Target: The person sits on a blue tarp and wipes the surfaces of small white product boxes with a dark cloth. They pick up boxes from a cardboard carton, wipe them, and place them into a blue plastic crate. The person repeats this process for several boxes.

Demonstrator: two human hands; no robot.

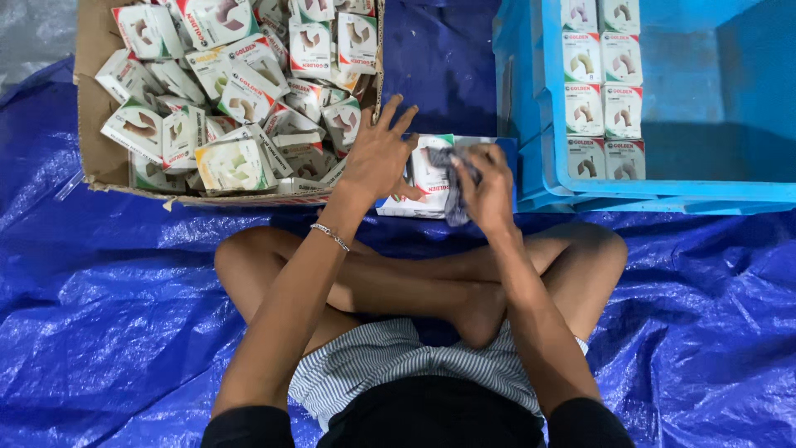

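Observation:
I sit cross-legged on a blue tarp. My right hand point(487, 189) grips a crumpled grey cloth point(455, 184) and presses it on a small white box point(428, 177) lying on the tarp in front of me. My left hand point(380, 153), fingers spread, rests on the left side of that box, beside the corner of the cardboard carton point(93, 124). The carton at upper left is full of several jumbled small white boxes with red and green print. A thin bracelet is on my left wrist.
A blue plastic crate point(696, 192) stands at upper right, with several small boxes point(602, 87) lined up in neat rows along its left wall. Wrinkled blue tarp point(108, 315) covers the floor all around my knees.

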